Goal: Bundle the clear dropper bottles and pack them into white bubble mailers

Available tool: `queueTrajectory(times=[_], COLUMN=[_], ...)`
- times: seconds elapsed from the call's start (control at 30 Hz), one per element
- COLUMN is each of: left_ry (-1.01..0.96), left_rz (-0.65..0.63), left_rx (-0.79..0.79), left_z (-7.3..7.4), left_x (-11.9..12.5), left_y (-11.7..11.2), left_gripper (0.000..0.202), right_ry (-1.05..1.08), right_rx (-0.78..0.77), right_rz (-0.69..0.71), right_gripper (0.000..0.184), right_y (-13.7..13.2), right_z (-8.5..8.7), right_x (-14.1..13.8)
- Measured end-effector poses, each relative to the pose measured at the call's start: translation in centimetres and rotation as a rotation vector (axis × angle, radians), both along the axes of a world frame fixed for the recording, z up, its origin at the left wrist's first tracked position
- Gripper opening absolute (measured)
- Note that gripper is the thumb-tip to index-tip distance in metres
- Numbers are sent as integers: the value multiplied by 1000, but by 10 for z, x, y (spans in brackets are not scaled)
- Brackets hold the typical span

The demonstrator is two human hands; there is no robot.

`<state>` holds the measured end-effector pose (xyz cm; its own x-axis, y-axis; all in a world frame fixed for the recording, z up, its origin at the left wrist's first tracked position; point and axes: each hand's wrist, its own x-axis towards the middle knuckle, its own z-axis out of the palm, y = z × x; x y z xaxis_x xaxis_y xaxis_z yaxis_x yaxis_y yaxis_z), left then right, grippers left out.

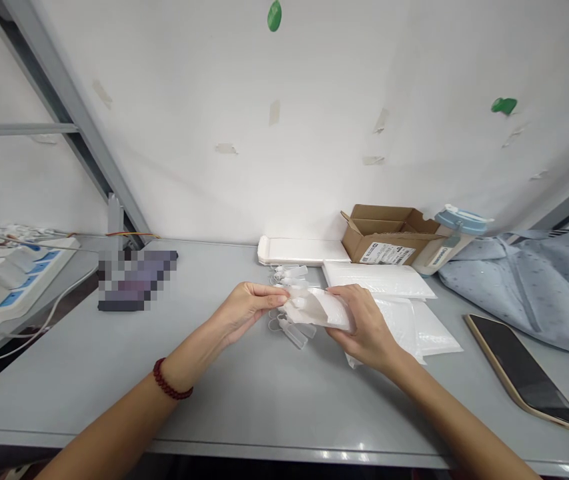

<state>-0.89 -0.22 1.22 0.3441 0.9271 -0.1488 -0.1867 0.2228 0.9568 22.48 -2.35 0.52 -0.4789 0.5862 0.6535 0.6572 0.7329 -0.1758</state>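
Spanning the whole foreground, the grey desk carries a folded blue garment at three o'clock, a dark tablet at four, and an open cardboard box at one whose contents cannot be seen. Stacked white padded mailers lie flat just right of centre, within easy reach. At centre, the right hand grips one white mailer while the left hand fingers pinch its mouth, above small clear plastic pieces.
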Motion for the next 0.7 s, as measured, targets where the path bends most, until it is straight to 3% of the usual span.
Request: queueTrajectory(times=[0.3, 0.53, 0.7], left_ry=[-19, -70, -47], left_rz=[-1, -297, -296], left_rx=[-7, -84, -58], left_z=[2, 3, 1], left_x=[1, -2, 0], left_y=[0, -1, -3], left_gripper=[19, 24, 20], right_ry=[-4, -9, -32], right_rx=[26, -6, -22], right_rz=[16, 76, 104], right_gripper=[45, 43, 44], right_y=[0, -3, -3], right_z=[-1, 2, 1], right_x=[1, 0, -1])
